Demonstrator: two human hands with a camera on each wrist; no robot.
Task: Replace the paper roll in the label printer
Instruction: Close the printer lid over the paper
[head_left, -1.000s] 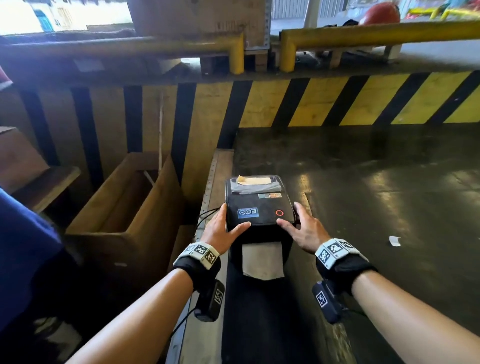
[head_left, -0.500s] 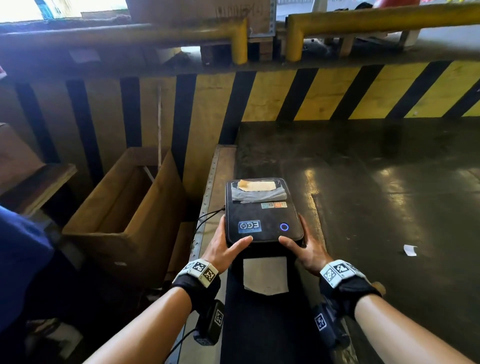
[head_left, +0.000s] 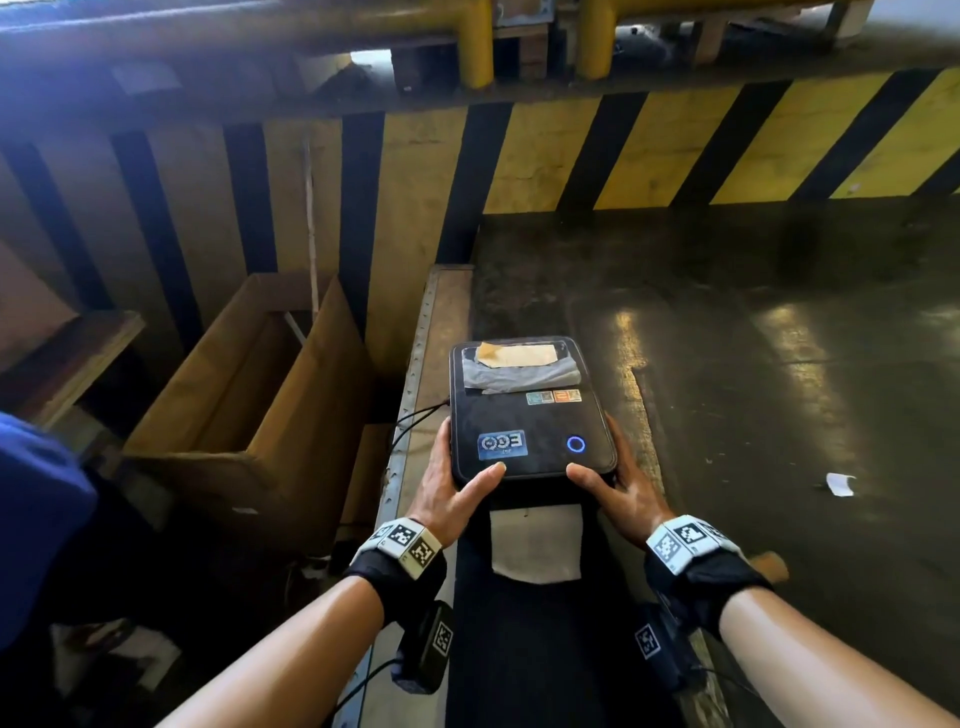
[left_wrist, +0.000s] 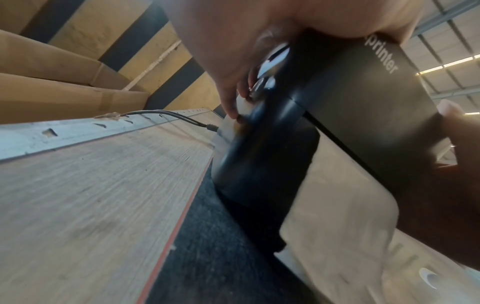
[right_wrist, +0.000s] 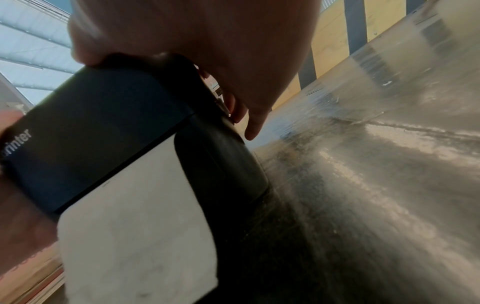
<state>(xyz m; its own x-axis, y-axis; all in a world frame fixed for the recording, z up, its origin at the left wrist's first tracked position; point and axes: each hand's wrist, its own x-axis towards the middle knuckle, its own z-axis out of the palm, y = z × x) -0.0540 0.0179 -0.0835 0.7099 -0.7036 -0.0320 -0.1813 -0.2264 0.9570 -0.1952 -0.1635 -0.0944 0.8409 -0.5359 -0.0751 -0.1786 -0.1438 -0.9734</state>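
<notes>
Gripping the printer (head_left: 530, 415) from both sides, the two hands frame its near end. Left hand (head_left: 451, 491): thumb laid flat on the lid's near left corner, fingers curled round the left flank, where the left wrist view shows fingertips (left_wrist: 231, 107) at a side catch. Right hand (head_left: 621, 491): thumb on the near right corner, fingers wrapped down the right flank. Both wrist views show the lid (right_wrist: 103, 131) tilted up off the base, a dark gap beneath its front edge. Paper (head_left: 535, 543) hangs from the front slot, lying on the black mat (head_left: 519, 649). Printer sits on this mat at the left margin of a dark table (head_left: 753, 389), beside a wooden strip (head_left: 447, 312) and metal rail (head_left: 410, 395). Cable (head_left: 421, 415) leaves the printer's left side over the rail. Open table surface extends right and beyond to the striped wall (head_left: 675, 140). Cardboard box (head_left: 249, 405) stands below left. Paper scrap (head_left: 840, 484) lies well right of the printer. Blue ring light (head_left: 575, 444) glows on the lid.
</notes>
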